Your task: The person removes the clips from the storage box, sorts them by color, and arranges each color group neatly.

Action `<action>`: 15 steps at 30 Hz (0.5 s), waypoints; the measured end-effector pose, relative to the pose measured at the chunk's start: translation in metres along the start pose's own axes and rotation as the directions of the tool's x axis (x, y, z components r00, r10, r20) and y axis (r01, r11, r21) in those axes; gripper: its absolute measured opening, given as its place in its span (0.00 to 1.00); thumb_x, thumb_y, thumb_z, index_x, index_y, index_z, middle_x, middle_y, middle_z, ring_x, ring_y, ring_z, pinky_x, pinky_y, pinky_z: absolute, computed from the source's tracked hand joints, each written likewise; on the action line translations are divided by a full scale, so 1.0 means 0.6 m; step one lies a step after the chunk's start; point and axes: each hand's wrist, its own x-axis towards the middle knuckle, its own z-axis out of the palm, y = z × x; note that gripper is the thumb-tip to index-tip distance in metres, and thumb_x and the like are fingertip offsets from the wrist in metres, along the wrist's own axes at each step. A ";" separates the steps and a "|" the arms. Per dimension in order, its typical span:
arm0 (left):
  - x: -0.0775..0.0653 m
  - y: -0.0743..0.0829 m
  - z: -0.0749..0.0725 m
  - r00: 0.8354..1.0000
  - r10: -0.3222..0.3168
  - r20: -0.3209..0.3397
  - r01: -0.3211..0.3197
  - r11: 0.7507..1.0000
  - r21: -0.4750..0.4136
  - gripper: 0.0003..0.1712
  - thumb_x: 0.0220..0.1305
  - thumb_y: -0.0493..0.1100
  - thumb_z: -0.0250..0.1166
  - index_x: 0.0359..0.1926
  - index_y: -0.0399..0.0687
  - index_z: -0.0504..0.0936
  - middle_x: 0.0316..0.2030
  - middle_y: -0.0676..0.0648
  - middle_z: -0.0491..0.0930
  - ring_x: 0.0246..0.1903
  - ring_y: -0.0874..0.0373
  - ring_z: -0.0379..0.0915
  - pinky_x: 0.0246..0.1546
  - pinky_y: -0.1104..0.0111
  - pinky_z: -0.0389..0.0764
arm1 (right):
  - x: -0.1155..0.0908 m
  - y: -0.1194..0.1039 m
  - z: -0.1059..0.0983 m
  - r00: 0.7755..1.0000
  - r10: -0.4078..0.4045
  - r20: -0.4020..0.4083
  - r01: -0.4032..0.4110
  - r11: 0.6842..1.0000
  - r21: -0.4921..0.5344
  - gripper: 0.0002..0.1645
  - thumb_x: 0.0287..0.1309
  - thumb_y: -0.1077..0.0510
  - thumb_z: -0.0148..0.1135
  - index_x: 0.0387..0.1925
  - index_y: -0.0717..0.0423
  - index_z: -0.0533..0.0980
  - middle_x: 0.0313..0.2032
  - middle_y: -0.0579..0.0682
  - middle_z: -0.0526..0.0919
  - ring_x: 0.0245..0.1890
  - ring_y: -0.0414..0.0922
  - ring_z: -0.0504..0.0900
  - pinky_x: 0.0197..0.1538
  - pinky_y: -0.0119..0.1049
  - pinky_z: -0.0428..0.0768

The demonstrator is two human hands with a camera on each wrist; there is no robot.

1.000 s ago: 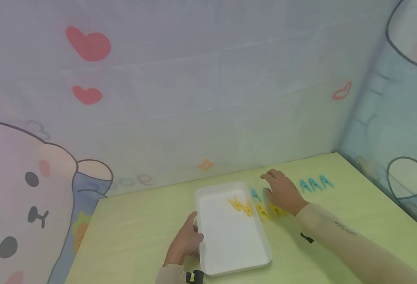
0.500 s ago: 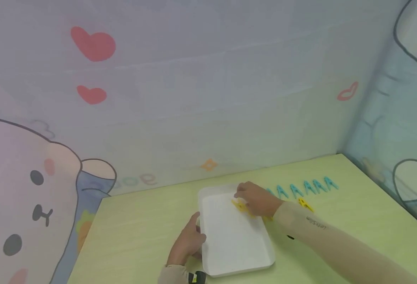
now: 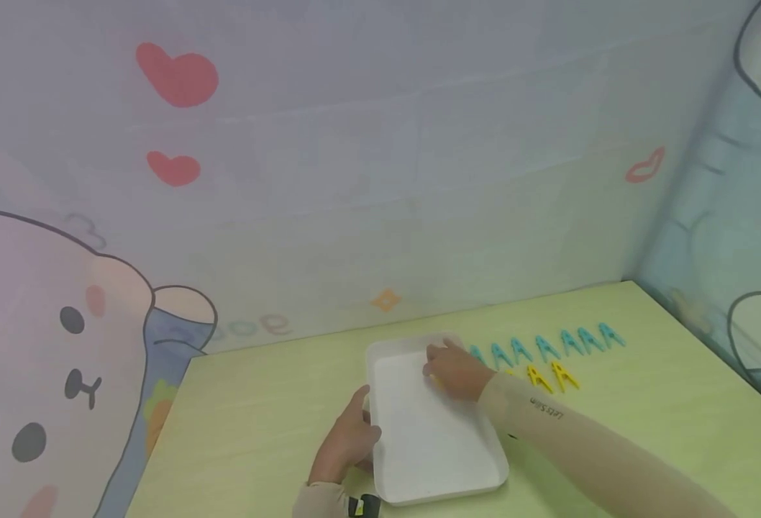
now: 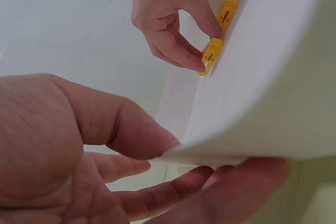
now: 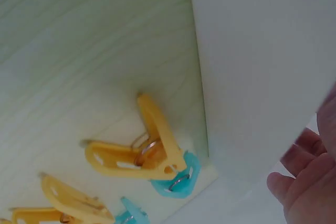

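Note:
The white tray point(image 3: 439, 460) lies on the table, and my left hand point(image 3: 348, 435) grips its left rim. In the left wrist view the thumb point(image 4: 142, 129) lies on the rim with fingers point(image 4: 247, 187) beneath it. My right hand point(image 3: 459, 373) reaches over the tray's right wall. Its thumb and forefinger pinch a yellow clothespin point(image 4: 212, 53) at the tray floor, seen in the left wrist view. A second yellow clothespin point(image 4: 228, 13) lies just beyond it. In the right wrist view the right hand's fingers point(image 5: 310, 171) are partly cut off by the tray wall.
Right of the tray, a row of several blue clothespins point(image 3: 547, 348) lies on the table point(image 3: 257, 410). Yellow clothespins point(image 3: 564, 374) form a shorter row in front of them, partly hidden by my right forearm. A printed cloth wall point(image 3: 329, 180) stands behind.
My right hand has moved left from above the blue clothespins, over the tray's right wall, and now pinches a yellow clothespin inside. The left hand keeps its grip on the tray.

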 end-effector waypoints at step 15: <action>0.000 0.001 0.002 1.000 -0.005 0.011 0.005 1.000 -0.017 0.47 0.57 0.28 0.54 0.77 0.39 0.47 0.50 0.32 0.74 0.40 0.40 0.78 0.31 0.51 0.86 | 0.002 -0.003 0.008 1.000 0.015 -0.011 -0.015 0.999 0.029 0.11 0.55 0.72 0.60 0.24 0.55 0.78 0.29 0.48 0.71 0.27 0.42 0.66 0.38 0.39 0.75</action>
